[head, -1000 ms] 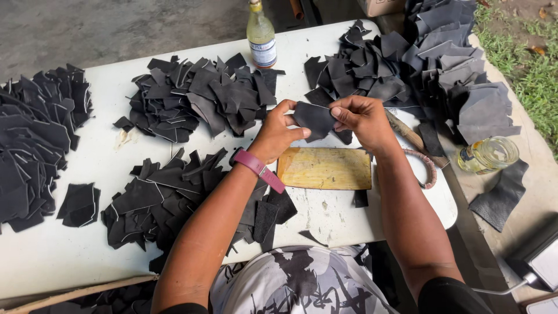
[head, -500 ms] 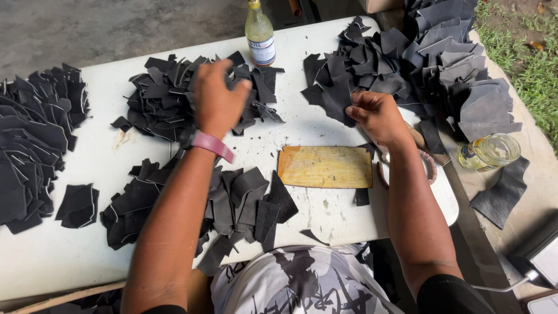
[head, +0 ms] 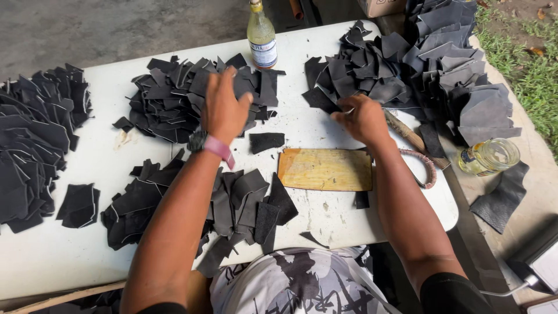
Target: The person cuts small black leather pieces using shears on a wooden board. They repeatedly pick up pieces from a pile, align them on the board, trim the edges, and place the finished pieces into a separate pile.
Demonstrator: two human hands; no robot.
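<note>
My left hand (head: 224,107), with a pink band at the wrist, lies palm down with fingers spread on the far middle pile of black leather pieces (head: 168,99). My right hand (head: 363,119) is closed, pinching the edge of a black leather piece (head: 321,99) at the near side of the right pile (head: 372,70). A flat wooden board (head: 325,168) lies on the white table (head: 75,256) between my forearms. One small black piece (head: 267,141) lies alone just left of the board.
A glass bottle (head: 261,38) stands at the table's far edge. A glass jar (head: 488,157), a wooden-handled tool (head: 410,135) and a braided ring (head: 429,168) sit at the right. More black pieces lie at the left (head: 35,151) and near me (head: 232,203).
A second ago both hands held one black piece above the board. My left hand has since gone to the far middle pile and my right hand to the right pile.
</note>
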